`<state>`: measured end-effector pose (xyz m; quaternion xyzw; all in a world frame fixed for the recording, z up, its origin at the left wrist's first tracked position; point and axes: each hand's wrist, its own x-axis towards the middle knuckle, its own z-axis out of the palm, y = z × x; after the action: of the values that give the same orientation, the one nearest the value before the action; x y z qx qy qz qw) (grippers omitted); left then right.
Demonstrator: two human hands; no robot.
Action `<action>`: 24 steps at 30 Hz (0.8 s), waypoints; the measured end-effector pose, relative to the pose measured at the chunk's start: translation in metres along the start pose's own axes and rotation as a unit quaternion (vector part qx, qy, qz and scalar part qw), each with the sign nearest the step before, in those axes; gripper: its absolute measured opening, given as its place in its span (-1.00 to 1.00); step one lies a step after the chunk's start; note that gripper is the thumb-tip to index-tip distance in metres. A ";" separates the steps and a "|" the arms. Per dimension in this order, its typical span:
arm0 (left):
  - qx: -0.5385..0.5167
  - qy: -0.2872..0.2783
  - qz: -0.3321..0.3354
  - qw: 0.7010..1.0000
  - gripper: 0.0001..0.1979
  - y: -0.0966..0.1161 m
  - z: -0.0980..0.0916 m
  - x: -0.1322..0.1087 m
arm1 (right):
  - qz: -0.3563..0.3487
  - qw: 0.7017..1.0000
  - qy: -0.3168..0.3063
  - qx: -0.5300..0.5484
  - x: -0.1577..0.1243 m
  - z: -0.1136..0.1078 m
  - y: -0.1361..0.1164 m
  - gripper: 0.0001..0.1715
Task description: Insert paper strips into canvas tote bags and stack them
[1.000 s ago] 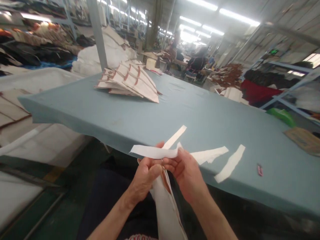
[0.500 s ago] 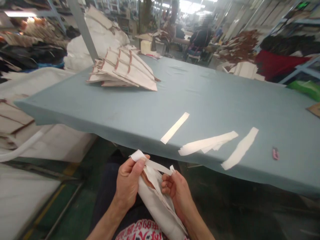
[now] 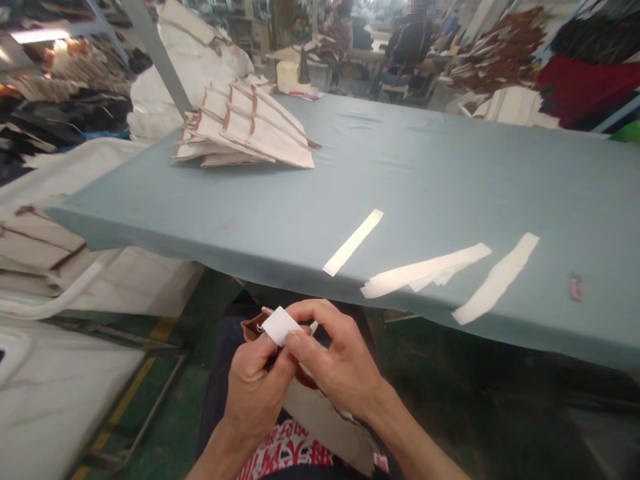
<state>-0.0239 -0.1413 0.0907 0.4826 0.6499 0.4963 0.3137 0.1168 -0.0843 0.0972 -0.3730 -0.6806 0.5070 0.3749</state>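
In my lap lies a cream fabric piece (image 3: 325, 417) with brown edging, its upper end gathered up between both hands. My left hand (image 3: 255, 387) is closed on that upper end, thumb at the lower edge of a white strip (image 3: 281, 325). Thumb and fingers of my right hand (image 3: 345, 367) pinch the same strip from the right, so only a short flap shows. What the fingers cover underneath is hidden. Just beyond my hands, on the table, are a single white strip (image 3: 353, 243), an overlapping bunch of strips (image 3: 425, 272) and a wider strip (image 3: 497, 280).
A blue-green covered table (image 3: 240, 207) spans the view ahead. On its far left sits a stack of cream pieces with brown edging (image 3: 250, 127). A small pinkish tool (image 3: 576, 288), blurred, lies at the right. White carts (image 3: 65, 373) stand at my left; a person (image 3: 407, 47) sits far back.
My right hand has moved left and up, close against my left hand. The strip, stretched between the hands before, is now bunched at the fabric's upper end. The view has shifted slightly.
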 end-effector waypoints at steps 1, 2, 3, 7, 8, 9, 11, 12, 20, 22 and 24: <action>0.002 0.004 -0.003 1.000 -0.71 -0.001 0.000 0.000 | -0.001 1.000 -0.003 0.012 0.003 0.006 -0.003 -0.86; 0.006 0.007 -0.006 1.000 -0.70 -0.002 0.000 -0.001 | 0.008 1.000 -0.004 0.027 0.005 0.012 -0.004 -0.85; 0.010 0.009 -0.010 1.000 -0.68 -0.003 -0.001 -0.002 | 0.023 0.999 -0.003 0.045 0.006 0.017 -0.003 -0.82; 0.003 -0.005 -0.033 0.999 -0.73 -0.010 -0.006 -0.012 | 0.055 0.994 0.038 0.089 0.001 0.030 0.012 -0.72; -0.018 -0.015 -0.057 0.998 -0.77 -0.012 -0.007 -0.017 | 0.032 0.995 0.061 0.074 0.000 0.031 0.016 -0.74; -0.046 -0.024 -0.090 0.995 -0.77 -0.015 -0.008 -0.022 | -0.011 0.995 0.085 0.048 0.000 0.030 0.021 -0.78; -0.103 -0.041 -0.168 0.980 -0.74 -0.022 -0.010 -0.032 | -0.141 0.983 0.113 -0.029 0.000 0.025 0.028 -0.82; -0.120 -0.047 -0.202 0.971 -0.72 -0.026 -0.011 -0.037 | -0.216 0.967 0.114 -0.068 0.000 0.021 0.030 -0.81; -0.138 -0.077 -0.265 0.951 -0.52 -0.061 -0.031 -0.048 | -0.369 0.915 -0.006 -0.166 0.001 -0.018 0.027 -0.76; -0.130 -0.105 -0.286 0.944 -0.54 -0.063 -0.036 -0.048 | -0.376 0.912 0.004 -0.165 0.002 -0.019 0.028 -0.78; -0.119 -0.121 -0.287 0.943 -0.55 -0.062 -0.039 -0.048 | -0.400 0.898 0.027 -0.183 0.003 -0.015 0.030 -0.85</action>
<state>-0.0619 -0.2023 0.0405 0.2914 0.6544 0.3965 0.5741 0.1327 -0.0693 0.0713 -0.1447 -0.8428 0.1708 0.4895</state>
